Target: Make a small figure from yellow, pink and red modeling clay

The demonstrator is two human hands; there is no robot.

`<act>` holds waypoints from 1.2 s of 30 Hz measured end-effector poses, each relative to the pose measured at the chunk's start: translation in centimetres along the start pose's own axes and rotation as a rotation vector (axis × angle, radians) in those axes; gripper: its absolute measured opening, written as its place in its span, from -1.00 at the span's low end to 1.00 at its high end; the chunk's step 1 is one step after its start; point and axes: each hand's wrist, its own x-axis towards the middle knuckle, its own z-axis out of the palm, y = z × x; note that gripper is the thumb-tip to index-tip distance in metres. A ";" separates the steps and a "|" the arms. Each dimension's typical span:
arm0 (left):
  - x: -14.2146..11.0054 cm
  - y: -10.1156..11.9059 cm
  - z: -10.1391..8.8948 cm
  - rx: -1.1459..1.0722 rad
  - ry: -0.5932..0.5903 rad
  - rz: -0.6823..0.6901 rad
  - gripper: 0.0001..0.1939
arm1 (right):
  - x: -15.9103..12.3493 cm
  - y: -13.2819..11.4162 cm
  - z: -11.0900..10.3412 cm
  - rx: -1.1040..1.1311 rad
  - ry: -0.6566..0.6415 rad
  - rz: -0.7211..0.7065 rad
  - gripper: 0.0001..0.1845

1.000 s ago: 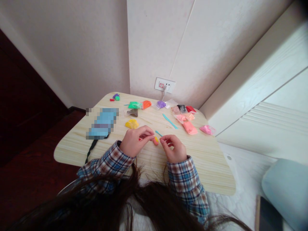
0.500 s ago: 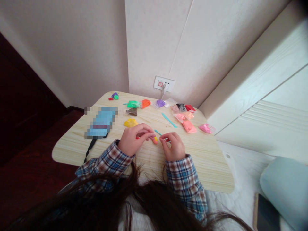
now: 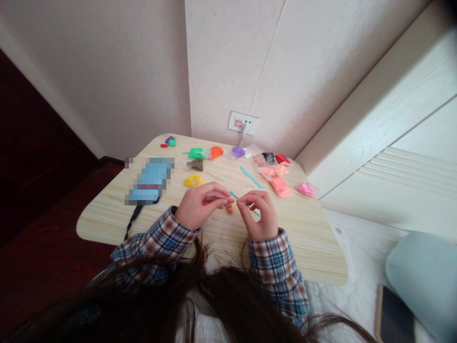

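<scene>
My left hand is closed, thumb and fingers pinched together. What it may hold is too small to make out. Just under its fingertips a small orange and yellow clay piece shows, mostly hidden; I cannot tell if it is touched. Facing it, my right hand also pinches thumb and forefinger, with its contents hidden. The two sets of fingertips are nearly touching. A thin teal modelling tool lies on the table, partly covered by the right hand. Beyond it lies a wider teal clay knife.
Clay bags lie around: yellow, brown, green, purple, coral and pink. A blurred-out phone-like device with a black cable is at left. Small clay shapes sit in the far-left corner.
My right hand has shifted slightly, its fingertips drawing closer to the left ones. Red bits seen earlier at both hands are now out of sight. More of the thin teal tool shows.
</scene>
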 end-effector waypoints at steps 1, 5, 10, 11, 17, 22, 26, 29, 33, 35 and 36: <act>0.0 0.0 0.0 -0.043 -0.022 -0.014 -0.82 | 0.1 -0.2 -0.1 0.017 0.012 -0.026 -0.96; -0.1 0.1 0.0 -0.155 -0.098 -0.060 -0.72 | 0.1 -0.5 -0.3 0.031 0.028 -0.100 -0.95; -0.3 0.5 0.0 -0.187 -0.150 -0.066 -0.68 | 0.1 -0.6 -0.3 0.042 0.036 -0.163 -0.93; -0.4 0.5 -0.1 -0.184 -0.158 -0.062 -0.68 | 0.1 -0.6 -0.3 0.043 0.036 -0.169 -0.93; -0.4 0.6 -0.1 -0.171 -0.175 -0.051 -0.68 | 0.1 -0.8 -0.3 0.059 0.006 -0.193 -0.90; -0.4 0.5 -0.1 -0.183 -0.184 -0.060 -0.67 | 0.1 -0.9 -0.3 0.038 -0.016 -0.204 -0.91; -0.3 0.5 -0.1 -0.217 -0.194 -0.080 -0.65 | 0.0 -1.0 -0.2 0.022 -0.039 -0.201 -0.92; -0.3 0.5 -0.1 -0.237 -0.196 -0.103 -0.64 | -0.1 -1.0 0.0 0.007 -0.057 -0.189 -0.92; -0.3 0.5 -0.1 -0.248 -0.198 -0.112 -0.64 | -0.1 -0.9 0.1 0.017 -0.051 -0.189 -0.91; -0.3 0.6 -0.1 -0.243 -0.197 -0.103 -0.66 | -0.1 -0.9 0.1 0.027 -0.043 -0.181 -0.91; -0.2 0.6 -0.1 -0.237 -0.198 -0.095 -0.67 | 0.0 -0.9 0.1 0.032 -0.038 -0.178 -0.92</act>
